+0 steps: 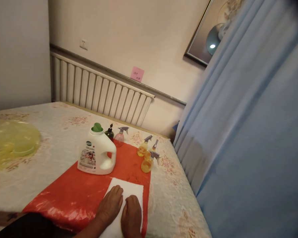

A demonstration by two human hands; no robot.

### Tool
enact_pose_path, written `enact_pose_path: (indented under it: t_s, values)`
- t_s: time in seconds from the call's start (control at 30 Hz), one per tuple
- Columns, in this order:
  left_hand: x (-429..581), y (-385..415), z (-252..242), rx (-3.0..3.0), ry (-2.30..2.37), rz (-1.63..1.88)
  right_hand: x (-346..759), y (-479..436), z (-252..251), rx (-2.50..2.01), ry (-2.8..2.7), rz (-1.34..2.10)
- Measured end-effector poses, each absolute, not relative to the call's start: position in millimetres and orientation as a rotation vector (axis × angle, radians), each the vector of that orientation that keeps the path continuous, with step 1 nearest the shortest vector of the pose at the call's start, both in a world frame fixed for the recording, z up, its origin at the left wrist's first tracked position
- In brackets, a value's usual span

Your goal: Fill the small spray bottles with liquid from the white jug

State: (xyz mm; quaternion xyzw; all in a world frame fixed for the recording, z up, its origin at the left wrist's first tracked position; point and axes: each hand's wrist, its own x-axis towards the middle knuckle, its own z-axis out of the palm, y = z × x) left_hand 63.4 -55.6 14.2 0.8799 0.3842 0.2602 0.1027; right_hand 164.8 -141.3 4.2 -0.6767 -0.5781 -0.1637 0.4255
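A white cloth or paper sheet (130, 187) lies flat on a red plastic sheet (72, 191). On it rest my left hand (113, 201) and my right hand (132, 215), close together with a small gap. Both have curled, closed fingers; what is inside them, if anything, is hidden. Beyond the hands stands a white jug (96, 152) with a handle, a printed label and a green piece in its mouth. Yellow spray bottles (146, 165) stand at the red sheet's far right, with a pink spray bottle (119, 138) and a dark pump bottle (109, 134) behind the jug.
A floral cover (57, 132) spreads under everything. Translucent yellow plastic (15, 142) lies at the left. A white radiator (99, 86) runs along the wall below a pink note (137, 73). The blue curtain (248, 109) hangs at the right, partly over a framed picture (198, 49).
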Motion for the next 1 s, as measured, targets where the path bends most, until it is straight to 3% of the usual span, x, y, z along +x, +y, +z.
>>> enact_pose_path:
  t_s: [1.0]
  values:
    - [66, -43, -36, 2.568, 1.156, 1.015, 165, -137, -4, -1.698, -1.438, -0.448]
